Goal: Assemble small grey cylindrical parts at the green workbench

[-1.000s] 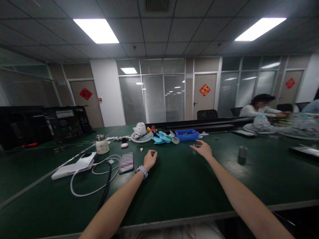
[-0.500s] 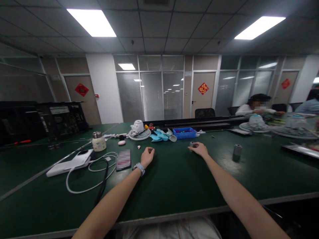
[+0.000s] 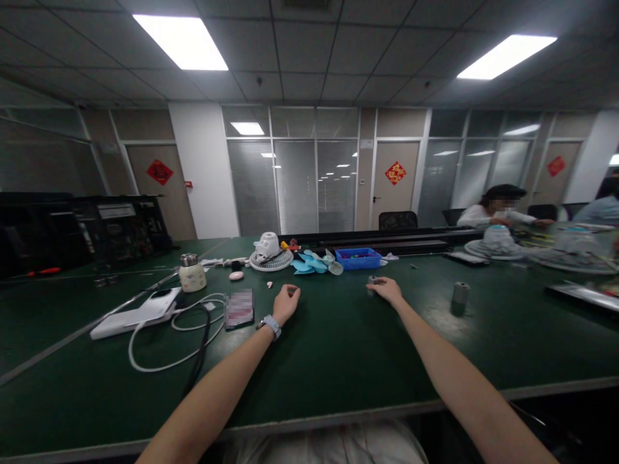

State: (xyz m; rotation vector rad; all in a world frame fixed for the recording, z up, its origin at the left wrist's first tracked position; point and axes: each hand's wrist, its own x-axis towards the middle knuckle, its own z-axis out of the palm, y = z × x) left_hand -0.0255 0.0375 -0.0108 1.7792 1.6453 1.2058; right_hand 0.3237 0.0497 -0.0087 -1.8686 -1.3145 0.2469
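Observation:
A small grey cylinder stands on the green table at the fingertips of my right hand, thumb and fingers closed around it. Farther right, a larger grey metal cylinder is upright by itself. My left hand, a watch on its wrist, rests on the table with its fingers curled in toward the thumb; I see nothing in it. Close to its left are a dark-edged flat item with a blurred face and a tiny pinkish-white piece.
Behind my hands lie a white fan part, light-blue fan blades and a blue basket. To the left are a bottle, a white power bank and looped cables. A person sits at the far right.
The view has shifted very slightly. Both hands keep their places, and the small cylinder stays at my right fingertips.

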